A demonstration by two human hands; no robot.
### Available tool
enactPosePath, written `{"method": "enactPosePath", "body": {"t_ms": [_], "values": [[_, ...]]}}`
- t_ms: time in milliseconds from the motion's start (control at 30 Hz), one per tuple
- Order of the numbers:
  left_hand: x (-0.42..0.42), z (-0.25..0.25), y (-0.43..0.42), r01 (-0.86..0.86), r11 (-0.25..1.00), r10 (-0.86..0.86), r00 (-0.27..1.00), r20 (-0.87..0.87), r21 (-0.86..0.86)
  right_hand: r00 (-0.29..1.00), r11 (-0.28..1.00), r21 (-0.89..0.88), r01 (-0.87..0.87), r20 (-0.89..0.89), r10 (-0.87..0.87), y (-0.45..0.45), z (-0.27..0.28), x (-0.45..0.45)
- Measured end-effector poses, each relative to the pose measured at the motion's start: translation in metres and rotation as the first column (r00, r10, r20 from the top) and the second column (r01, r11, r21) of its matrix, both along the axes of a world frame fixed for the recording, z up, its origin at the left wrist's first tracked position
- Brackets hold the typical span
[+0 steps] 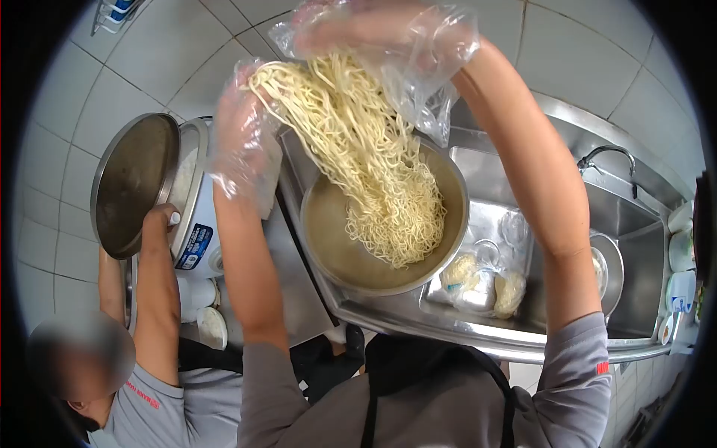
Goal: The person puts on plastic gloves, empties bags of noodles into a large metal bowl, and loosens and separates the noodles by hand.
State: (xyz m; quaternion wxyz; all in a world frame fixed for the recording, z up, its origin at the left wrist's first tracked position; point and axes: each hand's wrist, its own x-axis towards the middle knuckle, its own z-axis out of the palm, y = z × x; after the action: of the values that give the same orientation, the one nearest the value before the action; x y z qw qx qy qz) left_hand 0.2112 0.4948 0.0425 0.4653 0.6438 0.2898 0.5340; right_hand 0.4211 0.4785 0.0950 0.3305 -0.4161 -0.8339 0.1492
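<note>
A long bundle of pale yellow noodles (336, 119) hangs from my raised hands, its lower end heaped in a wide, round metal bowl (321, 261). My left hand (240, 123), in a loose clear plastic glove, is closed on the upper left strands. Higher up, my right hand (336, 30) wears the same kind of glove and grips the top of the bundle; its fingers are partly blurred and cut by the frame edge. Over the edge of the steel sink (478, 164), the bowl holds noodles on its right side.
Plastic bags of noodles (508, 291) lie in the sink beside the bowl. A faucet (609, 158) and a metal bowl (612, 276) are farther right. At left, a co-worker's hand (160, 216) holds a round lid (134, 187) by a white rice cooker (196, 201).
</note>
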Motion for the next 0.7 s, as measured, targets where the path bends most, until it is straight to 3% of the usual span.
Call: {"method": "enactPosePath", "body": {"t_ms": [67,133,167,233,300,333,400,467,500,633,700], "values": [[0.004,0.001,0.008,0.026,0.986,0.003,0.984,0.177,-0.162,1.0,0.979,-0.205,-0.001,-0.021,-0.003,-0.008,0.008,-0.002],[0.003,0.001,0.006,-0.084,0.993,0.078,0.994,0.076,0.086,0.993,0.983,-0.159,-0.091,-0.093,0.077,-0.019,0.013,0.005],[-0.001,-0.003,0.005,-0.074,0.98,0.074,0.997,0.005,0.185,0.985,0.979,-0.144,-0.141,-0.124,0.123,-0.025,0.013,0.006],[-0.007,-0.001,0.003,0.029,0.929,0.032,0.987,-0.16,0.369,0.998,0.989,-0.138,-0.054,-0.039,0.049,-0.041,0.014,-0.003],[0.002,0.01,-0.015,-0.088,0.995,0.089,0.996,-0.033,0.038,0.998,0.965,-0.259,-0.034,-0.065,0.018,-0.043,0.026,0.001],[0.001,0.004,-0.013,-0.098,0.989,0.106,0.992,-0.068,0.11,0.991,0.912,-0.404,-0.075,-0.132,0.023,-0.04,0.033,0.008],[-0.003,-0.01,-0.004,-0.106,0.959,0.146,0.98,-0.135,0.264,0.986,0.904,-0.414,-0.107,-0.159,0.044,-0.037,0.027,0.009],[-0.001,-0.023,-0.007,-0.169,0.981,0.182,0.972,-0.151,0.096,0.994,0.986,-0.142,-0.086,-0.076,0.075,-0.032,0.006,0.003],[0.0,-0.033,-0.007,-0.199,0.98,0.198,0.967,-0.161,0.008,0.992,0.981,-0.159,-0.113,-0.079,0.101,-0.036,0.009,0.006],[-0.024,-0.056,0.015,-0.063,0.976,0.122,0.952,-0.281,0.21,0.997,0.982,-0.184,-0.038,-0.067,0.026,-0.045,0.013,0.007],[-0.019,-0.054,0.009,-0.072,0.971,0.135,0.953,-0.272,0.228,0.999,0.997,-0.067,-0.032,-0.034,0.03,-0.025,0.003,-0.008]]}}
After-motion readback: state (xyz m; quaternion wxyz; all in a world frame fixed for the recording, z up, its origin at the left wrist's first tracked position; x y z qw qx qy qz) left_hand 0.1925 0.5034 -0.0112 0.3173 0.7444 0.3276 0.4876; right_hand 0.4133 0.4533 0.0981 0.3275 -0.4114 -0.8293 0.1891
